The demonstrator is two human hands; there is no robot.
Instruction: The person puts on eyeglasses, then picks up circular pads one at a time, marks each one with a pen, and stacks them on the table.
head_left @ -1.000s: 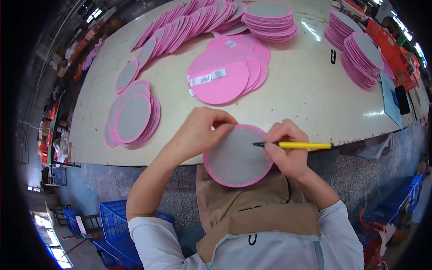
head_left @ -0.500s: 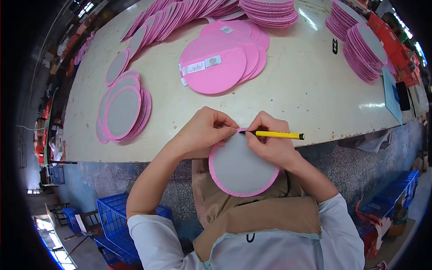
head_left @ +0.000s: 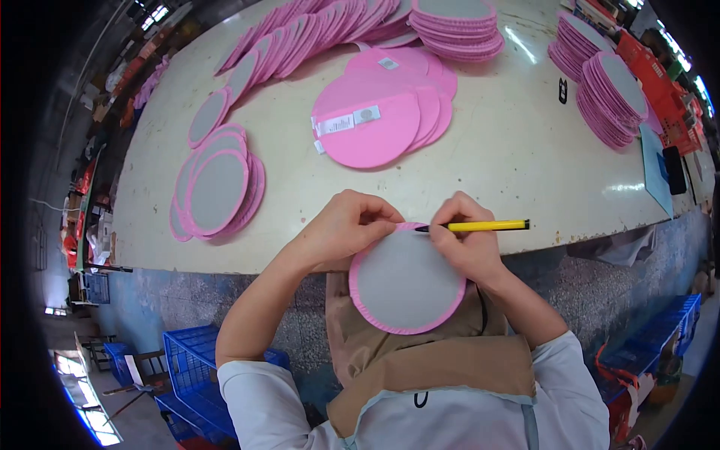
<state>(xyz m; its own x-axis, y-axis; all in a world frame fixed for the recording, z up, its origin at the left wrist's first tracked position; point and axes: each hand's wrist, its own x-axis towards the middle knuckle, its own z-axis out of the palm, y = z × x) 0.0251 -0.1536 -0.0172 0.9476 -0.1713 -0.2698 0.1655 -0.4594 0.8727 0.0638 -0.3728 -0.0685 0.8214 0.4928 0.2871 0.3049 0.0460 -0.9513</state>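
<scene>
A round grey fabric disc (head_left: pixel 409 281) with a gathered pink edge lies over my lap, its far rim at the table's front edge. My left hand (head_left: pixel 351 225) pinches that rim at its upper left. Between the fingers of my right hand (head_left: pixel 466 244) is a yellow marker pen (head_left: pixel 489 225) with a black tip. The tip points left, close to the pink rim at the top of the disc; whether it touches cannot be made out. Beyond my hands lie several overlapping pink fabric rounds (head_left: pixel 367 146), the top one bearing white labels (head_left: pixel 367 114).
Grey-and-pink discs form a pile (head_left: pixel 217 191) at the left, a long fanned row (head_left: pixel 300 45) behind, and stacks at the back (head_left: pixel 457 30) and right (head_left: pixel 611 94). A small black tool (head_left: pixel 562 91), a light-blue sheet (head_left: pixel 655 171) and a red crate (head_left: pixel 660 94) are at the right.
The pen and my right hand have shifted right, drawing the tip away from my left fingertips. My left hand still pinches the rim. The whole view has moved slightly.
</scene>
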